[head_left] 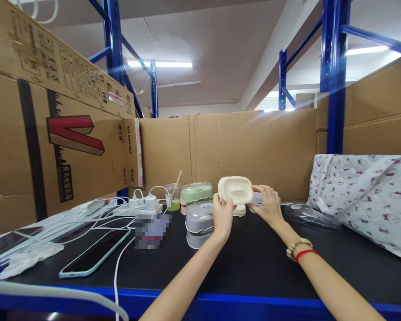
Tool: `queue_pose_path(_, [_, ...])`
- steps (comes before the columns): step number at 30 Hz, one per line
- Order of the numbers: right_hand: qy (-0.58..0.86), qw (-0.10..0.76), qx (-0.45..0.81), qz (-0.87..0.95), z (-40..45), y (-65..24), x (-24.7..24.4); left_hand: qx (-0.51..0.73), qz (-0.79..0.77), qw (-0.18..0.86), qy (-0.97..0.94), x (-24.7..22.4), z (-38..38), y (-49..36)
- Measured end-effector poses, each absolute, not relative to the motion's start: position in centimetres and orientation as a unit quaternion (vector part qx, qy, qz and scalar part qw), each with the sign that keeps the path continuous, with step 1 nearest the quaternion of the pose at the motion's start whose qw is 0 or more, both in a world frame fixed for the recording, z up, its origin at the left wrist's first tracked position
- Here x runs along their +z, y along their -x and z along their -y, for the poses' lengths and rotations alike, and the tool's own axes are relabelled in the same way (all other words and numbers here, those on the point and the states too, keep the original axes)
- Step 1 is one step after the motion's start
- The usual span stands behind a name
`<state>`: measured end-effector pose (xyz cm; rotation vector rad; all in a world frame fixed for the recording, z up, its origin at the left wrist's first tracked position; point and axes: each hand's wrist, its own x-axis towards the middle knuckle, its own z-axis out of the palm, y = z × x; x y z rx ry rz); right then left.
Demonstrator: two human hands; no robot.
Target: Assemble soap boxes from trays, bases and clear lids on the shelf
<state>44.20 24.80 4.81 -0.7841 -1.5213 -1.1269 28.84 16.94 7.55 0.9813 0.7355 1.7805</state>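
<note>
A cream oval plastic box, shallow and open on the side facing me, is held up above the black shelf surface. My left hand is closed on its lower left edge, thumb in front. At its right end, my right hand has thumb and index finger at the rim. Left of the left hand stand lavender oval boxes with clear lids, stacked. Behind them is a similar box with a green body. Another cream piece lies behind the held box; a lavender piece is partly hidden by my right hand.
A phone, white cables and chargers lie to the left, near a cup of green drink. Clear plastic lids and a patterned quilted bag sit at right. Cardboard walls the back.
</note>
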Motion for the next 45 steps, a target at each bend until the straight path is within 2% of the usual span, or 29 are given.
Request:
queue_pose_path(3, [0.461, 0.491, -0.421, 0.608, -26.5, -46.4, 3.3, 0.71, -0.322, 0.455, -0.43, 6.8, -15.6, -28.0])
queue_pose_path(6, [0.569, 0.452, -0.327, 0.604, -28.0, -48.4, 1.4, 0.621, -0.342, 0.545, -0.449, 5.6, -13.5, -27.6])
queue_pose_path(9, [0.588, 0.446, -0.279, 0.615, -29.0, -49.6, 0.4, 0.504, -0.334, 0.65, -0.46, 4.3, -11.5, -27.2])
queue_pose_path(12, [0.575, 0.458, -0.262, 0.626, -29.6, -50.1, 0.3, 0.484, -0.307, 0.678, -0.459, 3.6, -10.7, -26.5])
queue_pose_path(21, [0.525, 0.498, -0.226, 0.652, -29.3, -50.3, 1.5, 0.549, -0.237, 0.639, -0.483, 6.5, -13.1, -25.9])
queue_pose_path(29, [0.418, 0.631, -0.308, 0.577, -24.7, -45.2, 5.3, 0.69, -0.246, 0.524, -0.435, 9.3, -17.3, -25.5])
queue_pose_path(32, [0.329, 0.624, -0.359, 0.612, -23.3, -42.7, 6.0, 0.711, -0.257, 0.498, -0.425, 9.6, -17.9, -24.6])
queue_pose_path(39, [0.205, 0.559, -0.382, 0.707, -21.6, -39.5, 5.7, 0.687, -0.254, 0.486, -0.477, 9.1, -16.8, -23.8])
queue_pose_path(43, [0.203, 0.554, -0.323, 0.74, -21.0, -39.0, 5.5, 0.705, -0.265, 0.45, -0.48, 8.6, -16.5, -24.1])
queue_pose_path(45, [0.236, 0.602, -0.256, 0.718, -20.8, -38.7, 5.4, 0.718, -0.265, 0.419, -0.488, 8.3, -16.6, -24.3])
